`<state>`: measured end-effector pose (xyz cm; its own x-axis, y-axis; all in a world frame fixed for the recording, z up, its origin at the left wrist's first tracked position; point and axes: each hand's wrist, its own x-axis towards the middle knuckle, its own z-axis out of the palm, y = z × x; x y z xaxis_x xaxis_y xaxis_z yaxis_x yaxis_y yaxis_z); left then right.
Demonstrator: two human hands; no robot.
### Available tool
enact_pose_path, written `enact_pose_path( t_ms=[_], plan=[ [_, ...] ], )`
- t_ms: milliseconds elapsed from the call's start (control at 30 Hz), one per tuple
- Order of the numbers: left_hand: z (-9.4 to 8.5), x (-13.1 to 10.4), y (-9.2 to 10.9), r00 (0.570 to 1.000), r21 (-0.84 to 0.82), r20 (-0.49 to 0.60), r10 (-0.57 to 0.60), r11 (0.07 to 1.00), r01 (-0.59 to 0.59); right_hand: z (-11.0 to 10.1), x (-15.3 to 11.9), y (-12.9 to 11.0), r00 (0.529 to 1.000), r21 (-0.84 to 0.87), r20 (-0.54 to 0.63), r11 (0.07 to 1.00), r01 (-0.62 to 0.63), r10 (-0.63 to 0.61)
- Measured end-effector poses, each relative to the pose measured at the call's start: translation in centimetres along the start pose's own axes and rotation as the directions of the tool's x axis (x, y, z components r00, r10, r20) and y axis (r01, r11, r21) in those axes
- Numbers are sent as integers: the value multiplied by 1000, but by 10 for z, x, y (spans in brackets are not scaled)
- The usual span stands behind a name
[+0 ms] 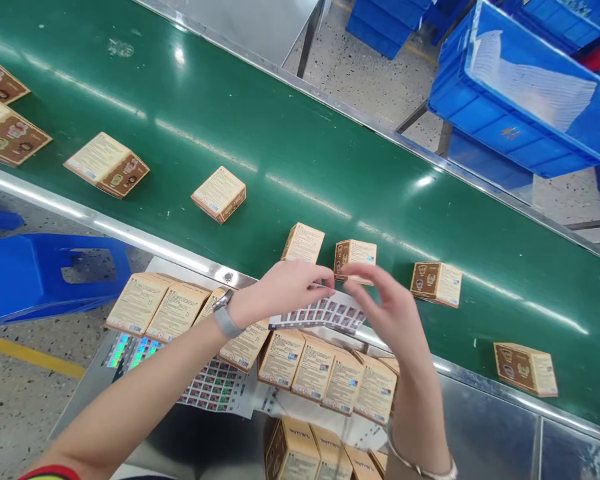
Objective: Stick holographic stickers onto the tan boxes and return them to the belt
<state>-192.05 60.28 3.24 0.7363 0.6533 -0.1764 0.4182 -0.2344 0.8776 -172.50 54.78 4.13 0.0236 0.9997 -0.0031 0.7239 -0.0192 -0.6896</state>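
My left hand [300,285] pinches the upper edge of a sheet of small printed stickers [325,312], just over the near rail of the green belt. To its right, my right hand [375,293] has thumb and forefinger held a little apart at the sheet's upper corner; whether a sticker is between them is too small to tell. Beyond my fingers a brown and cream box [356,252] lies on the belt, with another box [304,243] to its left. Below the sheet stands a row of similar boxes [314,365], several with a small shiny sticker.
More boxes lie spaced along the green belt [260,100], such as one at the left [107,163]. Sticker sheets [215,387] lie on the metal table. A blue crate [520,87] stands beyond the belt, and a blue stool [45,277] is at the left.
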Motion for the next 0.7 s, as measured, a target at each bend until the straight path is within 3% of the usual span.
enact_pose_path(
  t_ms=[33,100,233,433,600,700],
  plan=[
    [-5,-5,1,1000,-49,-2,-17,999,17,-4,-7,-11,993,13,117,1000,23,-24],
    [-12,-14,3,999,-129,24,-47,990,50,-7,-16,-25,975,-3,216,999,51,-50],
    [-18,-25,6,992,-107,70,-106,988,113,-5,-21,-32,968,-55,227,991,122,-107],
    [-17,-29,8,994,-6,61,-95,995,96,-3,-22,-32,953,-105,244,972,211,-181],
    [-15,-26,8,996,-60,44,-80,995,82,-5,-24,-34,957,-168,155,949,268,-243],
    [-13,-25,5,996,-186,75,-37,981,51,-6,-23,-36,936,-233,137,907,350,-325]
  ],
)
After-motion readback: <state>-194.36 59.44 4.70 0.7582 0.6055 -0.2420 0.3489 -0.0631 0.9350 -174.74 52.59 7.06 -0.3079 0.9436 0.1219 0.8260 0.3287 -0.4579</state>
